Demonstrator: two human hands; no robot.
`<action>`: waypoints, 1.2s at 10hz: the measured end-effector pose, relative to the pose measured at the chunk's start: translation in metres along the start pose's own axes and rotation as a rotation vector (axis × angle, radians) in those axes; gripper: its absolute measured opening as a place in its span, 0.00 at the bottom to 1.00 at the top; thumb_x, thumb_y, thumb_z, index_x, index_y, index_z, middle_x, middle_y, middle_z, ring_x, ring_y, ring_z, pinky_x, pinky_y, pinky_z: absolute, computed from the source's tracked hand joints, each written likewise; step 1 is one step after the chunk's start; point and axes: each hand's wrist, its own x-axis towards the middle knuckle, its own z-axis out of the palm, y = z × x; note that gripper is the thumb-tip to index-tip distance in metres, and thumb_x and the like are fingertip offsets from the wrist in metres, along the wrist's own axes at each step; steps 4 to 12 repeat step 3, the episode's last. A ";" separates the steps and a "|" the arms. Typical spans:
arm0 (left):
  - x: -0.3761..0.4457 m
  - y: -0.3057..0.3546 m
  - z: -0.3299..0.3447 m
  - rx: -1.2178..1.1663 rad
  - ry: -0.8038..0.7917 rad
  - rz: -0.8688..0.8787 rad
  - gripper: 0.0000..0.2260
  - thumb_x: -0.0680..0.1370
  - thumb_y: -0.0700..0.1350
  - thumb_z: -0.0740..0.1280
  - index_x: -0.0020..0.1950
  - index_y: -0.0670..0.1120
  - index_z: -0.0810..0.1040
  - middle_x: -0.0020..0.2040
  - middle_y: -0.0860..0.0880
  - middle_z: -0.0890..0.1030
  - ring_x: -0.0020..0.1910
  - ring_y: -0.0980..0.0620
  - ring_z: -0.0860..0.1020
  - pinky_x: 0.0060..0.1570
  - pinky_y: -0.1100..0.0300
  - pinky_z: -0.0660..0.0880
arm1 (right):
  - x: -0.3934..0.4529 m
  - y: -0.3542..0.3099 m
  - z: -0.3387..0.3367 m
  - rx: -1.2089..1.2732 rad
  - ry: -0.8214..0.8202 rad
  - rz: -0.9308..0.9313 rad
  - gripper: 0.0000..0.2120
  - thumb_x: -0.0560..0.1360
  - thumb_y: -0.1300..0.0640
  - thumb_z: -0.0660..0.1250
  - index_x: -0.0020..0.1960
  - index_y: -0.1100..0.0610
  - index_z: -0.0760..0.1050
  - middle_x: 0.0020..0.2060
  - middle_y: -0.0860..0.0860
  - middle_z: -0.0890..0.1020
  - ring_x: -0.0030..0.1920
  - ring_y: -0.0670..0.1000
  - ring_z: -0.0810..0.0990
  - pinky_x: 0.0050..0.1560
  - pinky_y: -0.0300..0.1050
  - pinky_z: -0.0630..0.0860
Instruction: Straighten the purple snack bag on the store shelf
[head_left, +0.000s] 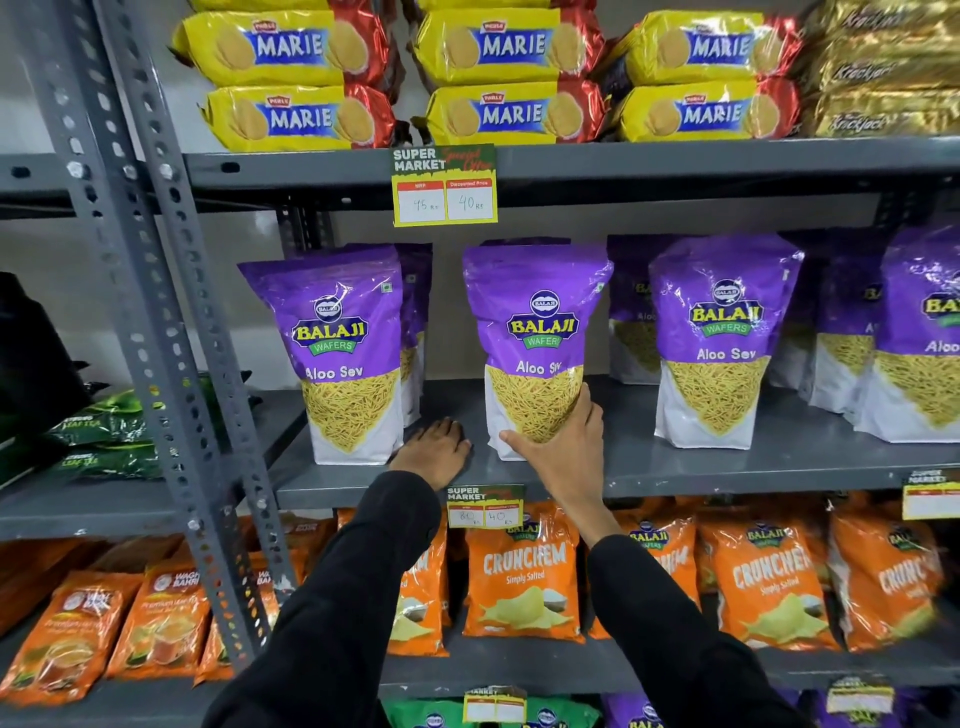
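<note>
A purple Aloo Sev snack bag (535, 332) stands upright in the middle of the grey shelf (727, 467), turned slightly to the right. My right hand (563, 449) grips its lower front, thumb on the left, fingers wrapped round the right side. My left hand (434, 452) lies flat on the shelf just left of the bag, fingers apart, touching nothing else. Both arms wear black sleeves.
More purple bags stand to the left (343, 358) and right (719, 343) on the same shelf. Yellow Marie biscuit packs (511, 78) fill the shelf above, orange Crunchem bags (524, 577) the one below. A perforated grey upright (156, 312) is at left. Price tags (444, 187) hang on shelf edges.
</note>
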 end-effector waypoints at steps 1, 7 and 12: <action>-0.004 0.001 -0.001 -0.166 0.060 -0.062 0.24 0.87 0.50 0.50 0.81 0.41 0.60 0.83 0.42 0.60 0.82 0.44 0.60 0.80 0.48 0.57 | -0.003 -0.005 -0.002 -0.014 -0.015 -0.015 0.66 0.59 0.29 0.78 0.81 0.53 0.45 0.76 0.57 0.60 0.76 0.60 0.63 0.71 0.58 0.72; -0.025 0.018 -0.001 -0.168 0.573 0.003 0.28 0.86 0.50 0.50 0.85 0.44 0.49 0.86 0.47 0.49 0.85 0.50 0.49 0.84 0.53 0.48 | -0.083 0.054 -0.024 0.212 0.150 -0.125 0.40 0.76 0.33 0.67 0.80 0.38 0.51 0.79 0.40 0.57 0.78 0.40 0.59 0.75 0.54 0.68; -0.025 0.018 -0.001 -0.168 0.573 0.003 0.28 0.86 0.50 0.50 0.85 0.44 0.49 0.86 0.47 0.49 0.85 0.50 0.49 0.84 0.53 0.48 | -0.083 0.054 -0.024 0.212 0.150 -0.125 0.40 0.76 0.33 0.67 0.80 0.38 0.51 0.79 0.40 0.57 0.78 0.40 0.59 0.75 0.54 0.68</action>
